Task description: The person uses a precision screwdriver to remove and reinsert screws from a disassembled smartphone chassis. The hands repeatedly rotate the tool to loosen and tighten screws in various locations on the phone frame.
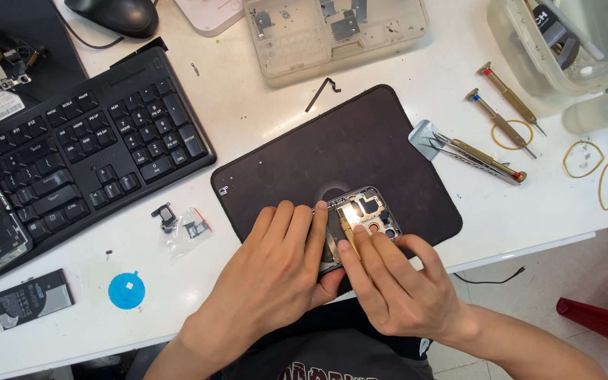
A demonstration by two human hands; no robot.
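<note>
Left hand (pixel 276 260) fingers lay together, pinning opened phone (pixel 360 222); right hand (pixel 395 281) pinched brass screwdriver (pixel 348 236). Tip could slip and gouge the board if pressed off-centre.

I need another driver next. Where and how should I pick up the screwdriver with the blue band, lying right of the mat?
Grip the blue-banded screwdriver at mid-handle, from above, fingers across the shaft. It lies flat on the white table, cap up-left, tip down-right, beside the red-capped screwdriver. The handle is clear; a yellow rubber band crowds the thin tip.
</note>
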